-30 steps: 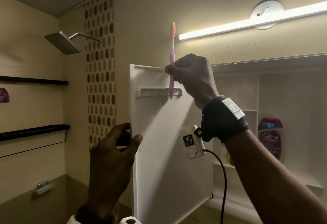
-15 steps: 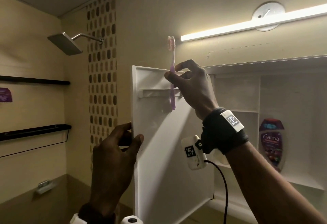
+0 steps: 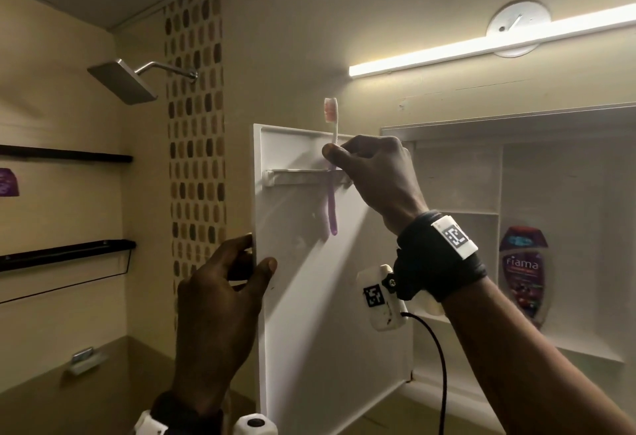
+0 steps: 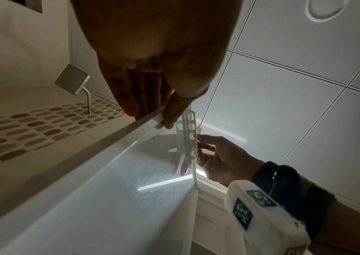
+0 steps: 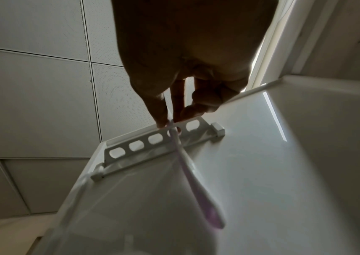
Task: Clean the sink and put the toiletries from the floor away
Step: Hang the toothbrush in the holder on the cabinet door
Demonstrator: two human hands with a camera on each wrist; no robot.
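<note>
A bottle (image 3: 523,273) at 3 o'clock reads "Fiama". The right hand (image 3: 375,176) pinches the upright toothbrush (image 3: 332,173), bristles up, through the door's holder (image 3: 306,176). The left hand (image 3: 220,310) grips the cabinet door (image 3: 309,314) edge.

Square shower head (image 3: 122,81) on wall, lit tube light (image 3: 481,51), two dark wall shelves (image 3: 65,251)

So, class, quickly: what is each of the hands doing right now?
Left hand: grips the cabinet door edge.
Right hand: pinches the toothbrush.
</note>
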